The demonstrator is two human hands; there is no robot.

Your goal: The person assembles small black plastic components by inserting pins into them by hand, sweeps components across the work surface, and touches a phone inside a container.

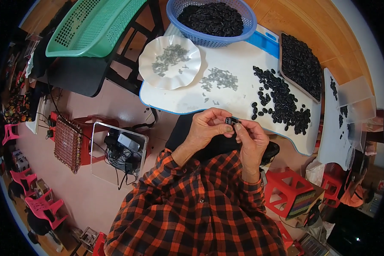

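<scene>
Your left hand (pixel 208 129) and right hand (pixel 250 141) pinch a small black piece (pixel 231 120) in nearly closed fingers, beside the white table (pixel 179 100).

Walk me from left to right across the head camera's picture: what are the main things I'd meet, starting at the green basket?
Green basket → white scalloped plate → left hand → small black piece held between the hands → right hand → loose black oval pieces → narrow white board.
</scene>
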